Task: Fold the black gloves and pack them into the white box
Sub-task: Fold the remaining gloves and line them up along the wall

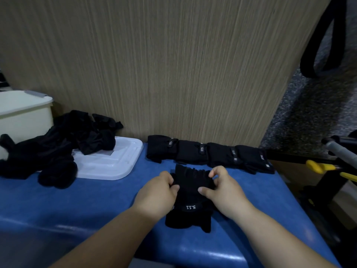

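Note:
A black glove [190, 207] with a white logo lies on the blue table [77, 206] in front of me. My left hand [160, 192] pinches its left side near the fingers, and my right hand [222, 188] pinches its right side; the finger end is lifted between them. A row of several folded black gloves [208, 152] lies behind, against the wooden panel. A loose heap of black gloves [58, 146] sits at the left. The white box [23, 115] stands at the far left behind the heap; its inside is hidden.
A white lid [114, 163] lies flat on the table, partly under the heap. A wood-grain panel [164, 64] rises behind the table. Off the right edge stand a dark metal frame with yellow parts [324, 168] and a black strap [324, 39].

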{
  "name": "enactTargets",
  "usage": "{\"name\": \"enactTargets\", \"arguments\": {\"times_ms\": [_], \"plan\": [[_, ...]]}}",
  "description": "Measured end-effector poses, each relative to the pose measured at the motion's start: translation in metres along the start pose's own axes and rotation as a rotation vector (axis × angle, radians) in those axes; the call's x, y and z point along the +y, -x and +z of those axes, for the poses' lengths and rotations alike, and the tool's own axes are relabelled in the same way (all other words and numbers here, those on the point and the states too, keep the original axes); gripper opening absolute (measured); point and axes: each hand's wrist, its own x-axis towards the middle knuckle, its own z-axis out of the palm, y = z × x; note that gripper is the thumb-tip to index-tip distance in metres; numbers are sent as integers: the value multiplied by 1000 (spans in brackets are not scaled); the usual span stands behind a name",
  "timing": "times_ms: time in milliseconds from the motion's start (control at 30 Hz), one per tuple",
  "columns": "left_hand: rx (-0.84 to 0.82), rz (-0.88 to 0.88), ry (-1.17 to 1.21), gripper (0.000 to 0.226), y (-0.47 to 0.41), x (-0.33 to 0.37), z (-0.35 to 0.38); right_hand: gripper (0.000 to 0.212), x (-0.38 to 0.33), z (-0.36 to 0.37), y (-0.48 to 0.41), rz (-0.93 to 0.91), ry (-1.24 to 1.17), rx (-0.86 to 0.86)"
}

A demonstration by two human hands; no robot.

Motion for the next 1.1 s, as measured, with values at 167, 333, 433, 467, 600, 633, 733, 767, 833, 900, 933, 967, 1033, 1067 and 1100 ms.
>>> {"name": "enactTargets", "arguments": {"times_ms": [167,333,433,467,600,633,733,767,833,900,933,967,1033,1067,1100], "plan": [[7,26,53,15,0,-1,-3,31,0,-2,3,-50,-6,-7],[72,58,91,18,3,-4,-5,31,1,-3,-1,-129,-142,14],[59,45,7,19,5,-6,-4,26,6,0,-3,-150,52,-27],[57,53,-38,20,5,-7,-3,25,7,0,-2,-142,142,-53],[167,166,-155,34,4,-11,1,37,7,-4,-2,-122,283,-56],[206,220,-143,36,3,-12,1,37,6,-7,-2,-143,284,-28],[208,431,-53,37,0,-11,-3,30,6,-13,-3,-299,231,60],[158,469,-43,40,-2,-11,-4,28,5,-14,-3,-367,216,64],[6,489,-86,47,-5,-12,-1,33,4,-12,-3,-468,229,-20],[-131,480,-218,50,-6,-16,2,45,4,-9,1,-482,278,-205],[-191,462,-288,50,-6,-17,3,52,6,-7,2,-460,315,-300],[-241,440,-345,50,-5,-18,3,57,8,-6,3,-432,374,-381],[-294,411,-413,53,-4,-18,1,62,11,-5,6,-394,516,-479],[-304,405,-429,54,-3,-18,-1,62,12,-5,8,-381,564,-503],[-312,402,-436,54,-2,-18,-2,61,13,-5,9,-364,597,-519]]}}
